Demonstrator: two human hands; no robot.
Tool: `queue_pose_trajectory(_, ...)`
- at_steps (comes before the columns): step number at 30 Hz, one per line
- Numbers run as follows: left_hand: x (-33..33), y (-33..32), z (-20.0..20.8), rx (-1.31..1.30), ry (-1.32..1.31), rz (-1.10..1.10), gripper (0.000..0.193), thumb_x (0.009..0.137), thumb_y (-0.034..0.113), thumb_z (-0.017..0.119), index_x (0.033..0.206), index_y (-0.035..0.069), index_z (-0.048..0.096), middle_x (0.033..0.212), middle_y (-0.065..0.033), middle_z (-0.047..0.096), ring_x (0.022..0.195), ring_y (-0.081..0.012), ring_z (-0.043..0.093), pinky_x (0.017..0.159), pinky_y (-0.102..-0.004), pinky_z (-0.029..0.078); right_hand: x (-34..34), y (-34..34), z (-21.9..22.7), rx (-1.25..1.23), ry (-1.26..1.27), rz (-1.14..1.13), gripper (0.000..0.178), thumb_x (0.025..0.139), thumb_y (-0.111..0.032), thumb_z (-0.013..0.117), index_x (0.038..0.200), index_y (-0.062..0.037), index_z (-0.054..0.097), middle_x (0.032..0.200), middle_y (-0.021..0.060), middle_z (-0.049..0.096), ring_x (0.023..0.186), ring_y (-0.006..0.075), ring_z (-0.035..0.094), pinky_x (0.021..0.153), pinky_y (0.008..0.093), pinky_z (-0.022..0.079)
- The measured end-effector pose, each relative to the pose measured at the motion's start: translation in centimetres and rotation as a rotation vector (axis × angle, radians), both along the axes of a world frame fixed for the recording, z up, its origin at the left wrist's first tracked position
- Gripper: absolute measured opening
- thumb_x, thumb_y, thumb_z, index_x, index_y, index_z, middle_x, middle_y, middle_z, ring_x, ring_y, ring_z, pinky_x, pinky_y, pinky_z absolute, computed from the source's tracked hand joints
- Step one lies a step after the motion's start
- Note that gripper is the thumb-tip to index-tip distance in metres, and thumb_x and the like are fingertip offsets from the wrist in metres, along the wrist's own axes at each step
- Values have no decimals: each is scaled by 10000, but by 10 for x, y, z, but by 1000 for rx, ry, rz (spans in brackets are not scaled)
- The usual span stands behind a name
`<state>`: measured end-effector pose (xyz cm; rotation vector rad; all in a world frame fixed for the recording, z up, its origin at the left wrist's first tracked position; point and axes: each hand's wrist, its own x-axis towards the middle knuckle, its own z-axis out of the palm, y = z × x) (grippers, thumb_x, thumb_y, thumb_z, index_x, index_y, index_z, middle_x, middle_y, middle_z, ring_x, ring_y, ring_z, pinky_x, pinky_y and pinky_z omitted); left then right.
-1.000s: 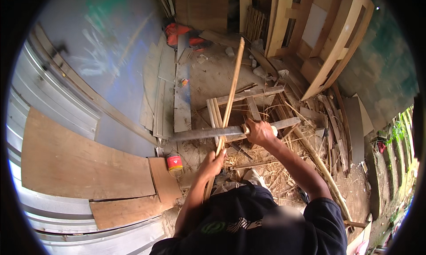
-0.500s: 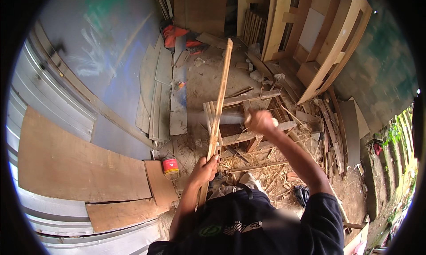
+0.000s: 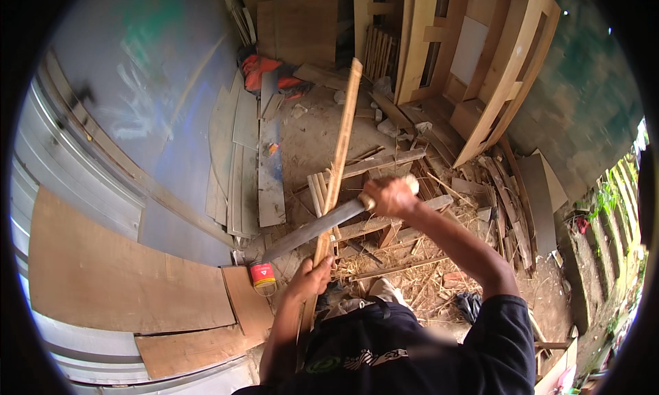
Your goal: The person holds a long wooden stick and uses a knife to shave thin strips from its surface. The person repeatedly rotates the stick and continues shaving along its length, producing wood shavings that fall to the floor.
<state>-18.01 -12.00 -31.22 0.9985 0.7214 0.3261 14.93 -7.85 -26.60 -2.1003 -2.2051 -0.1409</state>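
My left hand (image 3: 310, 279) is closed around a long, narrow wooden strip (image 3: 343, 123) near its lower part. The strip stands tilted, its far end pointing up and away from me. In my right hand (image 3: 391, 197) is a machete, gripped by its pale wooden handle. Its long grey machete blade (image 3: 302, 234) points left and slightly toward me, crossing the strip just above my left hand. Whether the edge touches the wood I cannot tell. Beneath lies a rough wooden frame (image 3: 381, 163) of nailed slats.
A red and yellow can (image 3: 262, 275) stands near the blade tip. Wood shavings (image 3: 429, 275) and scraps litter the ground. Boards (image 3: 271, 168) lean along the left wall, with brown sheets (image 3: 123, 264) nearer me. Tall wooden frames (image 3: 480, 58) stand at the back right.
The machete, blurred before, has come down and toward me, its blade now sharp across the strip. My right hand is slightly lower and left. My left hand keeps its hold.
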Motion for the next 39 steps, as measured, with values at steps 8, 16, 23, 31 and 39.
queue_pose_trajectory(8, -6, -8, -9, -4, -18, -50, 190, 1019, 276, 472, 932, 107, 459, 592, 69, 289, 427, -50, 258, 396, -237, 245, 34, 7, -3, 443, -384, 232, 238, 941, -209, 472, 1004, -12, 590, 576, 83, 564, 473, 180, 575, 393, 343, 468)
queue_pose_trajectory(16, -9, -15, -18, -32, 19, -82, 193, 1006, 278, 498, 923, 106, 475, 596, 71, 344, 436, -38, 299, 398, -239, 248, 81, 15, 14, 81, -7, -282, 295, 874, -315, 546, 995, -55, 615, 783, 178, 691, 704, 324, 696, 580, 422, 567)
queue_pose_trajectory(23, -40, -21, -42, 342, 171, -193, 276, 990, 309, 522, 1010, 37, 566, 614, 13, 472, 537, -104, 465, 518, -291, 420, 137, 0, 14, 350, 344, -849, 337, 842, -356, 600, 942, -47, 690, 894, 195, 696, 861, 383, 683, 760, 446, 556)
queue_pose_trajectory(31, -2, -7, -64, 639, 380, -170, 257, 992, 286, 508, 987, 46, 600, 661, 28, 485, 589, -92, 444, 542, -283, 380, 76, -30, -94, 29, 704, -649, 400, 918, -319, 511, 1053, 53, 575, 824, 259, 665, 777, 401, 684, 686, 486, 574)
queue_pose_trajectory(39, 11, 3, -53, 733, 391, 105, 236, 989, 244, 495, 960, 37, 606, 665, -24, 531, 597, -146, 495, 568, -340, 420, 16, -58, -135, -62, 1469, -959, 258, 888, -222, 665, 842, 32, 656, 629, 79, 606, 477, 147, 537, 436, 317, 457)
